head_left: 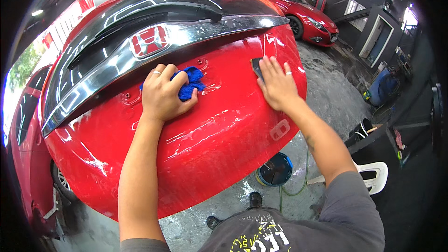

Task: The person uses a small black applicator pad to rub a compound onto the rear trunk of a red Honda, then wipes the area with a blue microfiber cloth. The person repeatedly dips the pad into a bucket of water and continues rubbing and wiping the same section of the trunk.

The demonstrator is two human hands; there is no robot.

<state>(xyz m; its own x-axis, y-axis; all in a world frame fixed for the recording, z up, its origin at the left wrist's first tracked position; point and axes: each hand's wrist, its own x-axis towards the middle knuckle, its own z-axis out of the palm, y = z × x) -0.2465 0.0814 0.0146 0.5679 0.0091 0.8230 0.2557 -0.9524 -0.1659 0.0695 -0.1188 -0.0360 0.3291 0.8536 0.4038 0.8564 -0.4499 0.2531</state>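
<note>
A wet red car tailgate [200, 116] fills the middle, with pale streaks across its paint. My left hand [163, 91] is closed on a bunched blue cloth [192, 82] and rests against the panel below the chrome strip [107, 63]. Farther right, my right hand [276, 84] presses a dark piece of sandpaper [257, 68] against the tailgate with its fingers stretched out. Most of the sandpaper is hidden under the fingers. Near the left hand, the panel has small mounting holes and recesses [199, 61].
A dark bucket with a blue rim [275, 169] stands on the wet floor below the tailgate, beside a green hose [298, 190]. At right are a white plastic chair [375, 177] and a black bucket [361, 128]. Another red car [308, 14] is parked behind.
</note>
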